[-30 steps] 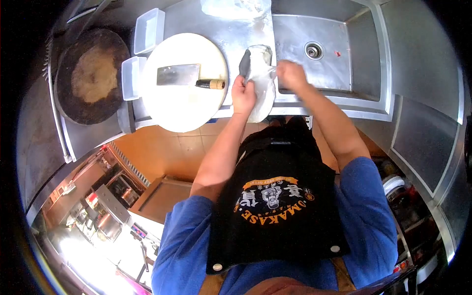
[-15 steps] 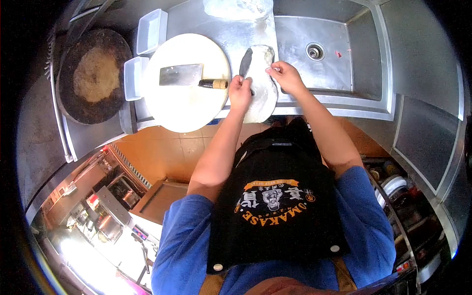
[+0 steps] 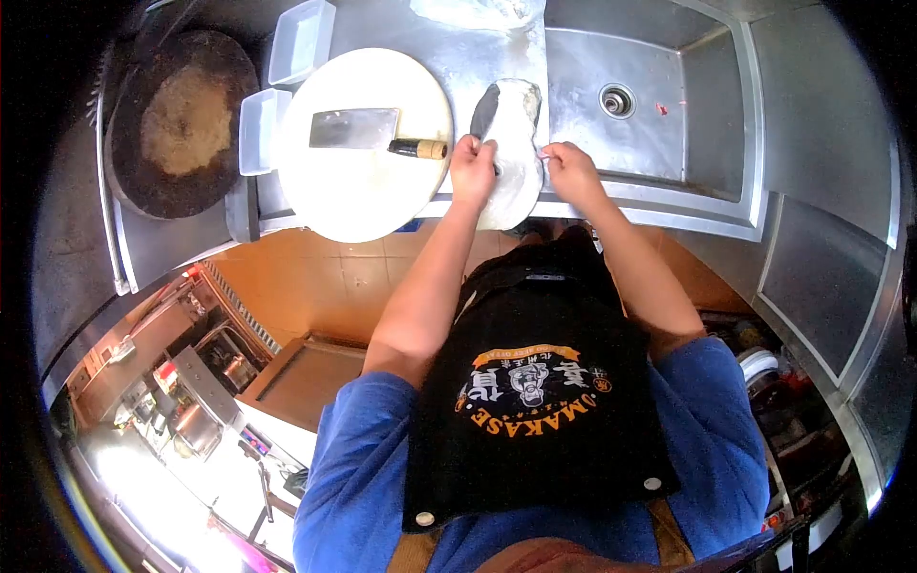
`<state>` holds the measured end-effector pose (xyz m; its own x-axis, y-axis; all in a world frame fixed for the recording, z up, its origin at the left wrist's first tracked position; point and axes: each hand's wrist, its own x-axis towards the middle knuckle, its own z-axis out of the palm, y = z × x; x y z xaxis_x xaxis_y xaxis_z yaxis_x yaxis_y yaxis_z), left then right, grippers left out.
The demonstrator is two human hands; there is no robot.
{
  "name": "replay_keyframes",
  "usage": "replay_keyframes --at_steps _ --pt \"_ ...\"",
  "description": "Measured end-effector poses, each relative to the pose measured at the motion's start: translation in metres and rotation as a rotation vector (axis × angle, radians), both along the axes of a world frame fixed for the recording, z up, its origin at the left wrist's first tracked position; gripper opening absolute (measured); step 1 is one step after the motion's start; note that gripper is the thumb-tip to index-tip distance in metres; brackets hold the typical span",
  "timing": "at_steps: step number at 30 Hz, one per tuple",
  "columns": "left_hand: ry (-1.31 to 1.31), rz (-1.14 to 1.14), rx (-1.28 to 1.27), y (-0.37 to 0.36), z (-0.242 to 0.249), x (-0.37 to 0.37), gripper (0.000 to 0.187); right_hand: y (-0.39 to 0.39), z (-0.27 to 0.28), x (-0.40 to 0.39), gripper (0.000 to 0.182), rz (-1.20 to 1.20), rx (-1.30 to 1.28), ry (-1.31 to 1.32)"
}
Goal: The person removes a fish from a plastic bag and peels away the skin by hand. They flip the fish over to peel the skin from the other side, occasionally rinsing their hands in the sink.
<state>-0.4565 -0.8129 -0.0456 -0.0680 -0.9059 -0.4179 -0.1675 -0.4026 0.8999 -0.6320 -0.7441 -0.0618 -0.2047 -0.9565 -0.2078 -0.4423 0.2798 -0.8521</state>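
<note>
A whitish, glossy, bag-like bundle (image 3: 516, 143) lies on the steel counter between the chopping board and the sink. A dark grey patch runs along its upper left side; its contents are hard to make out. My left hand (image 3: 474, 172) is closed on the bundle's left edge, thumb on top. At the opposite edge my right hand (image 3: 570, 174) pinches the rim with thumb and fingertips. Left of my hands is a round white chopping board (image 3: 353, 196), and a cleaver (image 3: 355, 129) rests flat on it, its handle pointing toward my left hand.
A steel sink (image 3: 650, 143) with a drain is on the right, with a small red scrap (image 3: 661, 109) inside. Two clear plastic containers (image 3: 302, 43) stand left of the board. Further left sits a dark round wok (image 3: 181, 119). A clear plastic bag (image 3: 478, 11) lies at the back.
My right hand has moved down along the bundle's right edge, its fingers now lower. My left hand stays on the left edge. The whole view has shifted slightly.
</note>
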Motion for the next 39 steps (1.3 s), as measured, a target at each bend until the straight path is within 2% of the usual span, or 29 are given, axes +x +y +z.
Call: replay_keyframes --at_steps 2,5,8,10,11,12,13,14,16,17,19,21,22,24,26,28,29,33,35,39 --pt "-0.015 -0.009 -0.012 -0.001 -0.007 0.001 0.022 -0.001 0.021 0.016 0.02 0.005 0.046 0.094" --pt "-0.014 0.007 -0.104 -0.001 -0.026 0.004 0.027 -0.005 0.015 0.025 0.024 0.005 0.023 0.11" --pt "-0.006 0.024 -0.044 -0.001 -0.008 -0.001 0.026 -0.017 0.012 0.019 0.024 0.065 0.025 0.099" --pt "0.007 0.038 0.024 0.001 0.007 -0.005 0.023 -0.024 0.011 0.016 0.02 0.153 0.092 0.115" --pt "0.007 0.036 0.025 0.002 -0.001 -0.003 0.023 -0.025 0.012 0.013 0.017 0.156 0.17 0.117" --pt "-0.058 0.007 -0.102 0.001 -0.007 -0.002 0.022 -0.025 0.01 0.012 0.017 0.154 0.171 0.119" --pt "-0.123 -0.021 -0.229 0.001 -0.012 -0.001 0.022 -0.025 0.005 0.008 0.018 0.134 0.156 0.229" --pt "-0.119 -0.019 -0.228 0.005 -0.018 -0.002 0.022 -0.027 0.001 0.003 0.02 0.115 0.141 0.341" --pt "0.061 0.2 -0.134 0.013 0.002 -0.01 0.022 -0.024 -0.016 -0.02 0.023 0.014 0.246 0.421" --pt "0.062 0.203 -0.135 0.013 -0.002 -0.005 0.022 -0.012 -0.022 -0.042 0.021 -0.021 0.256 0.439" --pt "0.018 0.053 -0.183 0.009 -0.012 0.006 0.019 -0.014 -0.026 -0.055 0.02 -0.033 0.25 0.467" --pt "0.048 0.051 -0.143 0.01 -0.018 0.004 0.019 -0.002 -0.033 -0.05 0.02 -0.063 0.084 0.078" --pt "0.084 0.044 -0.118 0.007 -0.018 0.0 0.019 -0.003 -0.018 -0.042 0.02 -0.063 0.082 0.082" --pt "0.092 0.063 -0.091 0.004 -0.021 0.001 0.021 -0.007 0.007 -0.018 0.022 -0.092 0.206 -0.12" --pt "0.073 0.071 -0.075 0.003 -0.03 0.005 0.022 -0.009 -0.01 -0.009 0.025 -0.072 0.184 -0.154" --pt "0.061 0.069 -0.08 0.003 -0.028 0.003 0.024 -0.014 0.005 0.008 0.026 -0.043 0.255 -0.14" --pt "0.049 0.073 -0.082 0.004 -0.027 0.002 0.025 -0.015 -0.006 0.014 0.029 -0.06 0.175 -0.116" --pt "0.104 0.091 -0.075 0.005 -0.026 0.0 0.026 -0.022 0.002 0.015 0.027 0.036 0.184 -0.032" --pt "-0.005 0.048 -0.135 0.004 -0.034 0.001 0.024 -0.026 0.005 0.014 0.024 0.165 0.142 0.165" --pt "0.06 0.059 -0.084 0.01 -0.019 -0.004 0.023 -0.033 0.012 0.008 0.021 0.232 0.137 0.35"
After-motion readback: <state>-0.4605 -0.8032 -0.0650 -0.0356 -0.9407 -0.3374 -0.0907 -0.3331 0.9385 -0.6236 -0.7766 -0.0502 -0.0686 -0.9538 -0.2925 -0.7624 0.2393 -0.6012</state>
